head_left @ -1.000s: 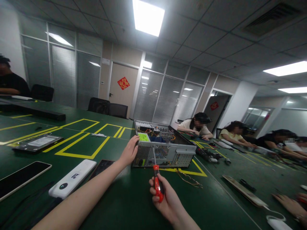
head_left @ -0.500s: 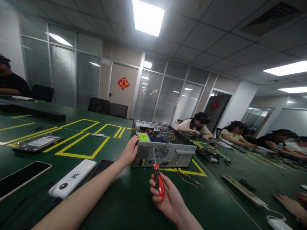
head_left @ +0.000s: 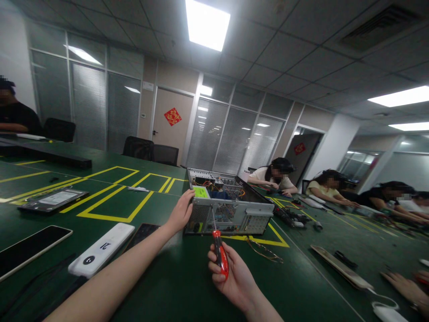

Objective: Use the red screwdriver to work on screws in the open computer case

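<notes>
An opened computer case (head_left: 239, 214) lies on the green table with its rear panel facing me. Inside, coloured cables and a power supply with a yellow-green label (head_left: 200, 192) show at the left. My left hand (head_left: 182, 210) grips the case's near left corner, fingers bent at the top edge beside that label. In my right hand (head_left: 233, 273) is a screwdriver (head_left: 221, 255) with a red and black handle, its shaft pointing up and away. The screwdriver's tip is against or very near the rear panel; contact is too small to make out.
Left of me are a hard drive (head_left: 53, 200), a phone (head_left: 33, 250) and a white power bank (head_left: 102, 250). Glasses (head_left: 263, 250) lie in front of the case. Rightward are black tools (head_left: 291, 218), another phone (head_left: 342, 267) and a co-worker's hand (head_left: 405, 286). Other people sit around.
My right hand and the screwdriver have shifted very slightly to the left, and the handle has turned a little. The left hand and the computer case stay where they were.
</notes>
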### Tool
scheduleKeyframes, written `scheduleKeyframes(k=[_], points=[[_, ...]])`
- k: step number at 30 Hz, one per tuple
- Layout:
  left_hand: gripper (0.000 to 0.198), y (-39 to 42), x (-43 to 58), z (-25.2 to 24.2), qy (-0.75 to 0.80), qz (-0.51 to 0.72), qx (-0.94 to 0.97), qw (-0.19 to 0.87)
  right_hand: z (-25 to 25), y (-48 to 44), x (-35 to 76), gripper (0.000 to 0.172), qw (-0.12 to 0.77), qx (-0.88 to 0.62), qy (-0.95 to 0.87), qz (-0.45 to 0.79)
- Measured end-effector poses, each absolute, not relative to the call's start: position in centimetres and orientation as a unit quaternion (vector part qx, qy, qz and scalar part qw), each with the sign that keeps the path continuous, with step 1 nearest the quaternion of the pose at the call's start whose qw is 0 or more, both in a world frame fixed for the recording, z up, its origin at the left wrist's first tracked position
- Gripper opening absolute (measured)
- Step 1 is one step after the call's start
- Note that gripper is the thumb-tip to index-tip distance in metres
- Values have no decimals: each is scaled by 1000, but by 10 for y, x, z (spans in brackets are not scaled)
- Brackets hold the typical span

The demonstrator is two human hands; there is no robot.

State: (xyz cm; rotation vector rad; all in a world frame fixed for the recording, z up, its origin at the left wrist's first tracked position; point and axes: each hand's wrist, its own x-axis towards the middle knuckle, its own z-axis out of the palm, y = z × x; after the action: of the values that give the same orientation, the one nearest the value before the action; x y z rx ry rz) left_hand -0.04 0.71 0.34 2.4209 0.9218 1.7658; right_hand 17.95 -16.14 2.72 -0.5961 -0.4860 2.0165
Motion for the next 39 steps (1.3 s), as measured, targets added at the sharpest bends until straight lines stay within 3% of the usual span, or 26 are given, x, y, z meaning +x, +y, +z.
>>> scheduleKeyframes(k=[16, 22, 28, 39], points=[[36, 4, 0, 7, 301, 561, 771, 7, 30, -158, 187, 27, 461, -282, -221, 812], [37, 5, 0, 5, 301, 561, 771, 2, 31, -157, 188, 19, 489, -289, -159, 808], [37, 5, 0, 5, 299, 561, 772, 1, 38, -156, 189, 25, 487, -330, -124, 799], [37, 5, 0, 5, 297, 563, 771, 4, 31, -152, 196, 22, 467, -254, -114, 839]])
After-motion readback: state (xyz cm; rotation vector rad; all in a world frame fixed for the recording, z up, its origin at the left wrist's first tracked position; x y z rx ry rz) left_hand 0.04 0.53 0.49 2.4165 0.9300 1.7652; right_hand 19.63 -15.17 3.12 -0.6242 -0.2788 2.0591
